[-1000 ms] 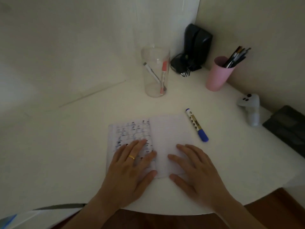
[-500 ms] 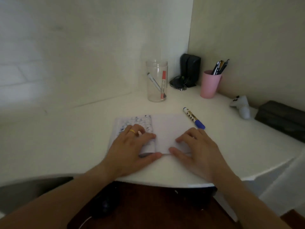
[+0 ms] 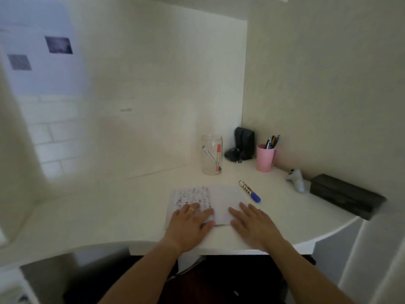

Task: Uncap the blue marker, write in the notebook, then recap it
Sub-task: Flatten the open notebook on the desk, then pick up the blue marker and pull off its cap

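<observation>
**Both hands flat on the open notebook, marker lying capped off to the right**

The notebook (image 3: 221,198) lies open on the white table (image 3: 122,207), and both of the person's hands are pressed down on it. The left hand (image 3: 190,224) is spread flat, palm down, fingers splayed over the left page, which is covered in dark handwriting; a gold ring (image 3: 192,209) sits on one finger. That grip is wide and holds nothing. The right hand (image 3: 252,222) lies flat on the lower part of the blank right page, fingers extended and pointing away from the person, also spread wide with nothing in it. The two thumbs come close together near the notebook's near edge without touching.

Just beyond the right hand's fingertips and slightly to their right, the blue marker (image 3: 249,191) rests on the table beside the notebook's right edge. Its blue cap is on and points toward the person; its white barrel angles away toward the back of the table. No finger touches it.

Farther back from the left hand stands a clear jar (image 3: 212,154) with two pens leaning inside, one with red ends. Behind the right hand, near the wall, a pink cup (image 3: 265,160) holds several dark pens. A dark speaker (image 3: 243,145) stands in the corner between jar and cup. Well out to the right of the right hand lie a small white figure (image 3: 297,181) and a black box (image 3: 344,195).
</observation>
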